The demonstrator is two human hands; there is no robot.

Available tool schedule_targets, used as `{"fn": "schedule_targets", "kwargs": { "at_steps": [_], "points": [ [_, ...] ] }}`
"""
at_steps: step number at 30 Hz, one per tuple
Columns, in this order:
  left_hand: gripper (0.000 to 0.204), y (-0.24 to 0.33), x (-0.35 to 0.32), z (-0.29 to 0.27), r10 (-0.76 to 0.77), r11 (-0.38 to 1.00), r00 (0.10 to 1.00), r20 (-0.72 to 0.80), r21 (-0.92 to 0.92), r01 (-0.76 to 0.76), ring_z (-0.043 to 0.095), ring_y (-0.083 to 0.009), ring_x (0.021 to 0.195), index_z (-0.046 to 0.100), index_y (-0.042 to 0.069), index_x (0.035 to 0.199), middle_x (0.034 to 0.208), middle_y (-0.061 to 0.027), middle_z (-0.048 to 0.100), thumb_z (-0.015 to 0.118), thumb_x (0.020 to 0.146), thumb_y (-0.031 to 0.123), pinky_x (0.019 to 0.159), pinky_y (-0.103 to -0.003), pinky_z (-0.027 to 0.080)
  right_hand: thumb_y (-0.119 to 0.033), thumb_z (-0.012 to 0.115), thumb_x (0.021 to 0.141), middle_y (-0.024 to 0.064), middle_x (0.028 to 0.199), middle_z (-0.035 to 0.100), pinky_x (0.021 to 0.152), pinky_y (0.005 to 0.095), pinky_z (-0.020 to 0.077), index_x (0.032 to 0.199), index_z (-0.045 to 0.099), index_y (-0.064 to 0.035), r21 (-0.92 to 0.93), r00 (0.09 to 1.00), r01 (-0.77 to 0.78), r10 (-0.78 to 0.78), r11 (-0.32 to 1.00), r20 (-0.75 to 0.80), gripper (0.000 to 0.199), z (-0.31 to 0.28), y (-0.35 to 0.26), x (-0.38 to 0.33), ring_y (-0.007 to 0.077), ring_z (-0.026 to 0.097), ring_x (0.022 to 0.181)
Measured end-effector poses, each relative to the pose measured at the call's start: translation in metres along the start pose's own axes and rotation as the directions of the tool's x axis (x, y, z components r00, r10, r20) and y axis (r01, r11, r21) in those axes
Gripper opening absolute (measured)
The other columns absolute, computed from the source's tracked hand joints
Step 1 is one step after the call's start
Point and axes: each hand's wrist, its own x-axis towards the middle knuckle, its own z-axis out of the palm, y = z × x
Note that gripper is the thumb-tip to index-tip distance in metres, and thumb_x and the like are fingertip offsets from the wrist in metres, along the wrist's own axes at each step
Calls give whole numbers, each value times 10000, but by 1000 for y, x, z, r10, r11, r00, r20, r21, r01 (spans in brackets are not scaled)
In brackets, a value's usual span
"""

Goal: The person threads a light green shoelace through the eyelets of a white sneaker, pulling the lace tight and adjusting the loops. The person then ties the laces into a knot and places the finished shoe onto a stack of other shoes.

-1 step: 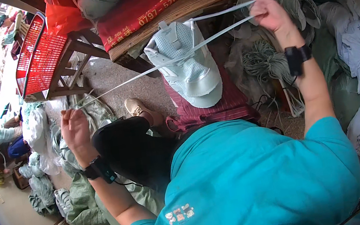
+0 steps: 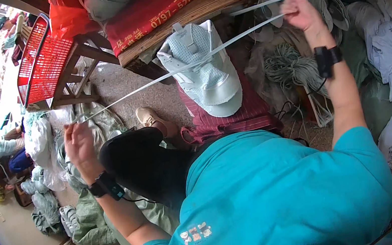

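Lacing in progress — pale green shoe (image 2: 206,72) on the lap, lace drawn taut.

The flat lace (image 2: 149,83) was threaded through the upper and pulled out to both sides; tying appeared not yet done. The left hand (image 2: 79,142) pinched one end low, the right hand (image 2: 298,11) gripped the other — hands well apart, shoe between them.

A pale green mesh shoe (image 2: 206,70) rests on a maroon striped cushion (image 2: 235,114), toe toward its near edge, laces drawn out sideways.
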Motion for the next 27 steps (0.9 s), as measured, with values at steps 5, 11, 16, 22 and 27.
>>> {"fn": "schedule_targets", "kwargs": {
  "at_steps": [5, 11, 16, 22, 27],
  "points": [
    [120, 86, -11, -48, 429, 903, 889, -161, 52, -427, 429, -154, 487, 597, 22, 925, 649, -31, 524, 487, 966, 44, 586, -319, 453, 14, 390, 960, -12, 568, 343, 433, 267, 254, 1171, 477, -9, -50, 887, 217, -218, 975, -407, 229, -168, -130, 1, 110, 300, 415],
    [160, 36, -15, -48, 568, 630, 821, -60, 673, -387, 499, -122, 586, 646, 10, 1050, 837, -19, 605, 538, 938, 50, 620, -225, 483, -48, 501, 931, -2, 769, 481, 419, 219, 296, 1277, 516, 38, -456, 874, 62, -268, 888, -404, 358, -176, -72, 2, 79, 380, 515],
    [302, -139, -16, 64, 210, 422, 966, 151, 877, -229, 483, -71, 624, 561, -18, 1223, 877, -73, 672, 431, 1032, 177, 575, -211, 416, -162, 619, 924, 122, 1031, 688, 590, 220, 450, 1241, 547, 5, -797, 989, 131, -133, 589, 64, 365, 15, 63, -39, 97, 572, 676],
    [310, -247, -22, 103, -49, 482, 943, 329, 835, -267, 579, -99, 690, 609, 6, 1124, 971, -92, 687, 440, 1060, 258, 667, -245, 486, -208, 620, 961, 19, 820, 658, 629, 187, 471, 1030, 614, -43, -786, 924, 164, 186, 596, 333, 180, 107, 139, -73, 60, 613, 745],
    [300, -266, -37, 113, -189, 399, 951, 245, 904, -154, 503, -55, 566, 616, -4, 1057, 702, -17, 591, 464, 1055, 255, 515, -203, 401, -180, 635, 933, -39, 776, 591, 585, 181, 402, 949, 633, -55, -835, 908, 162, 251, 527, 335, 126, 106, 140, -71, 27, 519, 676]
  ]
}}
